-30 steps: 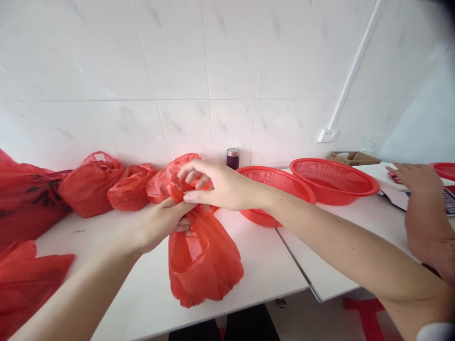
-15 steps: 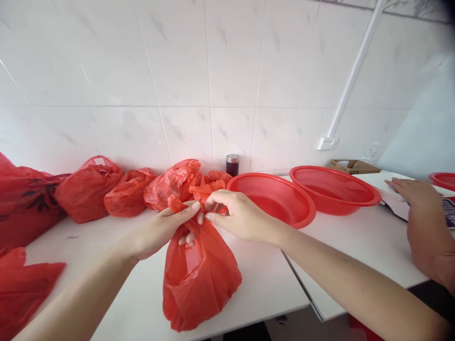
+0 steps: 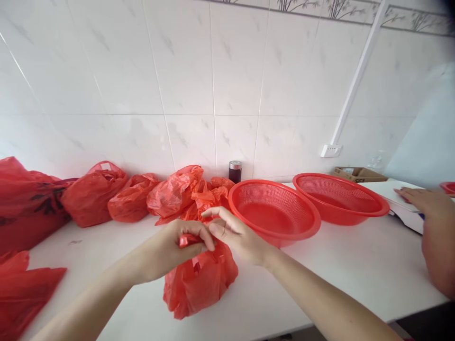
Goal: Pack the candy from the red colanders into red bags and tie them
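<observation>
A filled red plastic bag (image 3: 202, 289) sits on the white table in front of me, its top gathered upward. My left hand (image 3: 174, 248) is closed on the gathered handles, with a bit of red film showing between the fingers. Close against its fingertips is my right hand (image 3: 238, 237), with forefinger and thumb apart; its lower fingers are partly hidden. Behind my hands lies crumpled red plastic (image 3: 209, 196).
More red bags (image 3: 94, 194) line the wall on the left. Two red mesh baskets (image 3: 275, 232) stand to the right, near a dark jar (image 3: 235, 171). Another person's hand (image 3: 419, 196) rests on a white scale (image 3: 394, 192); a cardboard box (image 3: 359, 174) is behind.
The bag has gone from hanging stretched below my hands to sitting lower and slumped on the table. My right hand's fingers have loosened from a pinch at the bag's top. The view has tilted up.
</observation>
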